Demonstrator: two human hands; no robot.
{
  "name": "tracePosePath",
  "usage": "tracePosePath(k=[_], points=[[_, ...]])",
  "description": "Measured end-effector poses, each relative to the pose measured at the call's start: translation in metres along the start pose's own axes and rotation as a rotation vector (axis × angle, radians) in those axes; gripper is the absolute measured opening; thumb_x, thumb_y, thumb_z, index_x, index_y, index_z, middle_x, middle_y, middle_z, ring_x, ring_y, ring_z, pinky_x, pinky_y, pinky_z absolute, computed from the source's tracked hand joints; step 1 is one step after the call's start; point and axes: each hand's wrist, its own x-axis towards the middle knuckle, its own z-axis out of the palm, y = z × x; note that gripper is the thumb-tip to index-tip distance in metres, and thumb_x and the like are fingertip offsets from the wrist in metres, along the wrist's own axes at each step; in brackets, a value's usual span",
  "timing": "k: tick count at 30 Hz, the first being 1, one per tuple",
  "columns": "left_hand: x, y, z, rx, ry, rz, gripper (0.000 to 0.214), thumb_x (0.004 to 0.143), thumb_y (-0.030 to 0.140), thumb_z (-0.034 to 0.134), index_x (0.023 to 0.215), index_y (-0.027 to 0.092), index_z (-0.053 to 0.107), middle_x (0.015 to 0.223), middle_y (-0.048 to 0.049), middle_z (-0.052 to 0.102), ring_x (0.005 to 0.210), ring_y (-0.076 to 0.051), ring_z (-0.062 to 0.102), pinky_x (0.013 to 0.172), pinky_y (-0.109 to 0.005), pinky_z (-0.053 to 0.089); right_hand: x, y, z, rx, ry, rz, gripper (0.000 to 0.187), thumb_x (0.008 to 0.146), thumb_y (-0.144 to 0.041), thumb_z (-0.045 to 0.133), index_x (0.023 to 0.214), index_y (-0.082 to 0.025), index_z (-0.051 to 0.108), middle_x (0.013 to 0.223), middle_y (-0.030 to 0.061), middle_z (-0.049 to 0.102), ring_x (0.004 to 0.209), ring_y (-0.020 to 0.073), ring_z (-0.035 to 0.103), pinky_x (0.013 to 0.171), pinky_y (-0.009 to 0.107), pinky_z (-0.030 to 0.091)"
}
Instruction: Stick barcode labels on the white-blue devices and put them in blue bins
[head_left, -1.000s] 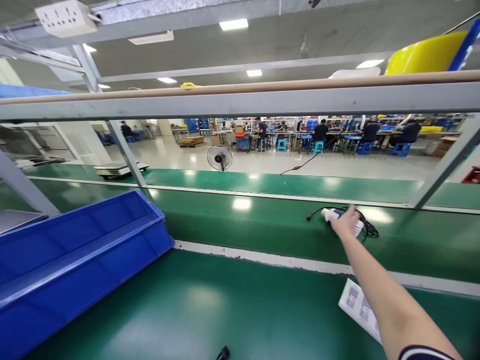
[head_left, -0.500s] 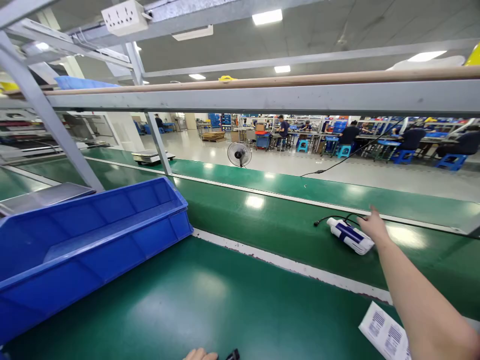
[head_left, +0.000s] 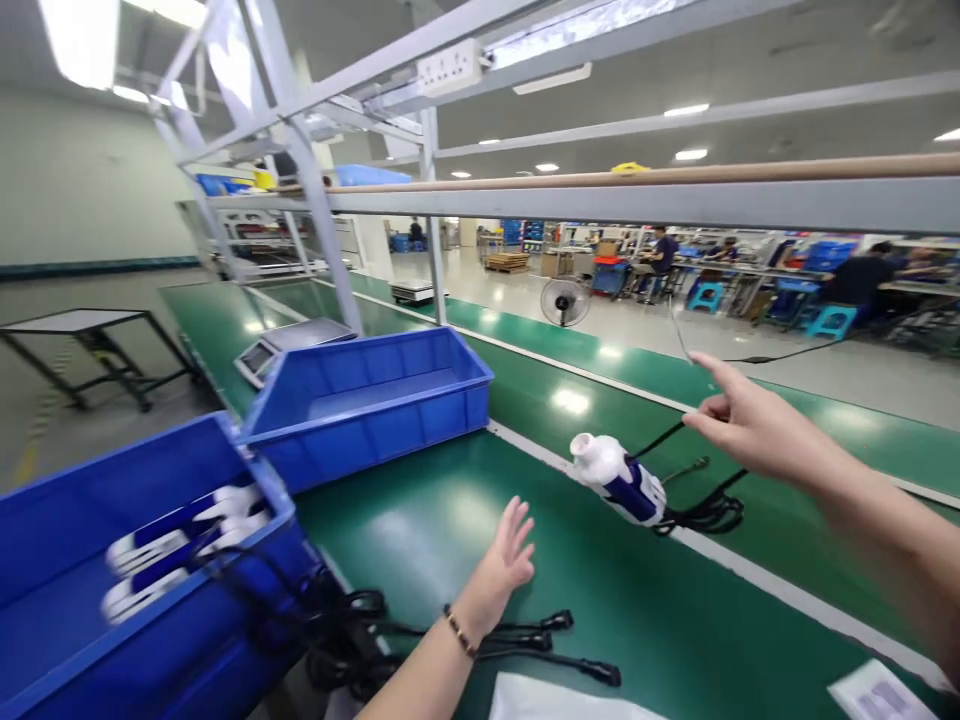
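My right hand [head_left: 731,415] pinches a black cable [head_left: 664,438], its index finger stretched forward. The cable runs to a white and navy bottle-shaped device [head_left: 626,490], tilted over the pale strip between the green surfaces; I cannot tell whether it touches them. More black cable bunches at its lower end. My left hand [head_left: 510,550] is open and empty above the near green surface, fingers spread toward the device. Black cable plugs [head_left: 551,640] lie by the left wrist. Similar white and navy devices [head_left: 169,550] lie in the near blue bin [head_left: 67,480], their cables hanging over its side.
A second blue bin [head_left: 375,435] stands on the table at the left, beside a scale [head_left: 300,345]. A barcode label sheet [head_left: 877,690] and a white sheet [head_left: 562,700] lie at the front edge. A metal shelf beam [head_left: 637,205] crosses above. People sit working in the background.
The view has swung left, bringing the near bin into sight. The device has come nearer, drawn by its cable in my right hand. My left hand has reached forward from the bottom edge.
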Motion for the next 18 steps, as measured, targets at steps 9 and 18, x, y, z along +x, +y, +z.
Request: tracePosePath(k=[9,18], points=[[-0.039,0.013,-0.021,-0.411,0.045,0.047,0.095,0.051,0.089,0.047,0.115,0.019,0.057,0.105,-0.0132,0.065,0.097,-0.035,0.061,0.068,-0.044,0.051,0.019,-0.148,0.048,0.217,-0.144,-0.569,0.074,0.082,-0.039,0.048,0.145,-0.019,0.014,0.065,-0.0025,0.06,0.047,0.013,0.047,0.047,0.025,0.036],[-0.067,0.039,-0.035,-0.301,0.066,-0.009,0.08,0.047,0.044,0.08,0.116,0.013,0.052,0.111,-0.0139,0.062,0.099,-0.029,0.061,0.084,-0.04,0.047,0.027,-0.073,0.112,0.026,-0.196,-0.579,0.076,0.076,-0.045,0.048,0.144,-0.02,0.023,0.068,0.0009,0.062,0.044,0.0176,0.052,0.045,0.03,0.039]])
